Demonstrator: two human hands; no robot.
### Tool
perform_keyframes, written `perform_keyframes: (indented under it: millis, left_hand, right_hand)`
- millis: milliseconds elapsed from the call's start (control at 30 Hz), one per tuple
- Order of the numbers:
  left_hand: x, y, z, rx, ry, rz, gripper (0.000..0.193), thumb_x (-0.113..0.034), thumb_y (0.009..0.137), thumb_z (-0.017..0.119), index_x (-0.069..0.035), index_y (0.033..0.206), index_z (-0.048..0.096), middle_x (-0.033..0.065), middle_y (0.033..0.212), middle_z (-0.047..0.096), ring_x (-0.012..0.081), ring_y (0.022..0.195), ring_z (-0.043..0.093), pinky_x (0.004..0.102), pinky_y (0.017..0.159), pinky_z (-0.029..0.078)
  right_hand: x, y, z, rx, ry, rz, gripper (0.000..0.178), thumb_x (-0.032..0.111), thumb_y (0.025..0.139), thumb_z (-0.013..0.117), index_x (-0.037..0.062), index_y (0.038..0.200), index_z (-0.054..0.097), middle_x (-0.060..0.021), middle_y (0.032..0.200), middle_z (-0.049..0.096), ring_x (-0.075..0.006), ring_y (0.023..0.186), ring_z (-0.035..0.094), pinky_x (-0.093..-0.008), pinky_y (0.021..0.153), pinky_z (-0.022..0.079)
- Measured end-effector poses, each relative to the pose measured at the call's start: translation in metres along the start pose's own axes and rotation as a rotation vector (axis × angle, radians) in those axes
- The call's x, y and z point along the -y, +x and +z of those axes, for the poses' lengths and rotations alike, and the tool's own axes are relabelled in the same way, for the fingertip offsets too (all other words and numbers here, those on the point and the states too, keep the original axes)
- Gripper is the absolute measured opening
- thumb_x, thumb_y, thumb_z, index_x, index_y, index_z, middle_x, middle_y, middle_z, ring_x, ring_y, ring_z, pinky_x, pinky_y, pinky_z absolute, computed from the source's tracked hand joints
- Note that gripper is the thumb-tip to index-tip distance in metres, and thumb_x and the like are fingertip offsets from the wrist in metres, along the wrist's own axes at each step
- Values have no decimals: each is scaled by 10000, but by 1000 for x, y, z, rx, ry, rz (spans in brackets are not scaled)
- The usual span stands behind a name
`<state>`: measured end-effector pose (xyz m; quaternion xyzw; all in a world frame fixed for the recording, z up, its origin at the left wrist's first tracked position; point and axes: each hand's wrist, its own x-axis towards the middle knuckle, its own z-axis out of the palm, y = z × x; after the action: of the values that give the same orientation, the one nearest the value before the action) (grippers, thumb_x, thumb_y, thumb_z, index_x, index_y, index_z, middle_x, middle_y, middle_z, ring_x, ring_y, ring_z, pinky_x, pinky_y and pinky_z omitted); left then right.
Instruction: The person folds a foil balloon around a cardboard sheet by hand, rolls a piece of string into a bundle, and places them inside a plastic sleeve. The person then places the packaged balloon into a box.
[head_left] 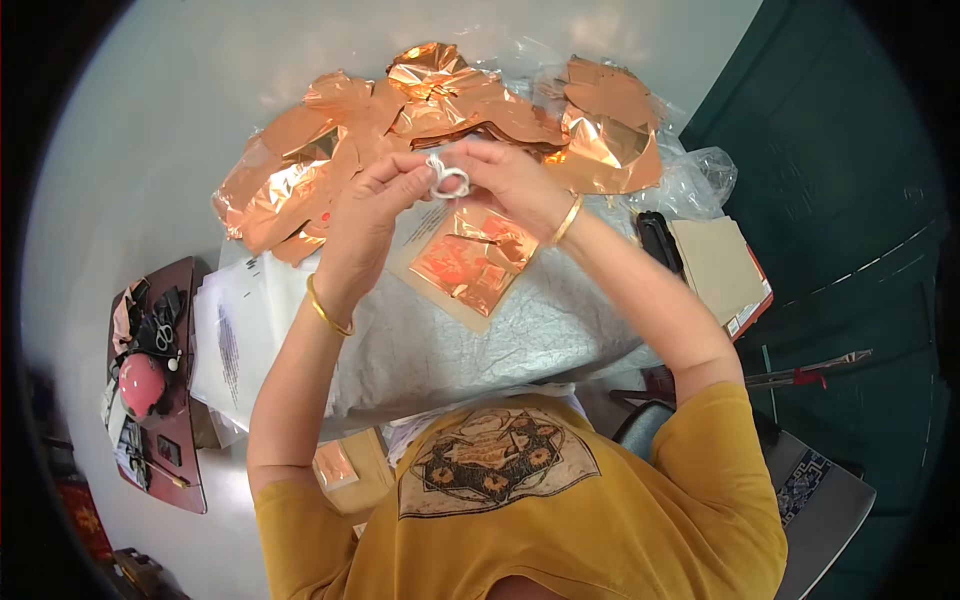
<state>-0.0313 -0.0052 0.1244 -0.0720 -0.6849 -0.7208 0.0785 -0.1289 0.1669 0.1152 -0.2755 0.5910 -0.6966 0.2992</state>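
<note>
Between my hands, above the middle of the table, is a small white looped cord (453,183). My left hand (382,200) pinches it between thumb and fingertips. My right hand (508,188), slightly blurred, has its fingers closed at the cord's other side. Below the hands lies a square, shiny copper-coloured foil packet (478,262) on a tan sheet (478,322). Just beyond them spreads a heap of crinkled copper foil and brown paper pieces (380,130).
Silvery plastic sheeting (420,350) covers the near table. White printed sheets (225,340) lie left, clear plastic (705,180) and a black object (660,245) beside a tan pad (715,260) right. A dark red side table (190,440) holds a pink round object (142,385) and scissors (163,335).
</note>
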Motion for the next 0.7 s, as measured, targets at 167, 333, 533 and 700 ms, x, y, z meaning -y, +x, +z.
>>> perform_keyframes:
  millis: [167,333,533,700]
  left_hand:
    - [22,0,7,-220,219,126,136,-144,933,660,-21,988,674,33,949,672,141,865,602,312,848,469]
    - [26,-1,11,-288,1152,695,128,-86,869,671,0,964,665,117,985,549,272,920,562,374,803,463]
    - [38,-5,1,-309,70,223,233,-190,978,601,8,1099,584,93,1133,610,200,951,611,357,877,501]
    - [42,-26,30,-113,-406,-183,249,-239,1004,574,-5,1090,565,93,1122,637,163,1002,637,315,877,512]
  right_hand:
    - [-13,-10,19,-56,564,196,275,179,1032,510,0,1228,585,-110,1194,634,-201,1102,643,-344,998,542]
    - [-15,-9,10,9,615,191,255,111,999,558,-57,1190,582,-140,1151,653,-211,1044,672,-344,965,567]
    - [-5,-12,9,-132,418,128,237,96,971,604,-38,1167,605,-119,1135,672,-180,995,686,-291,896,591]
    - [-6,-6,11,-132,340,74,225,96,950,637,-1,1153,632,-92,1086,692,-165,958,692,-265,825,589]
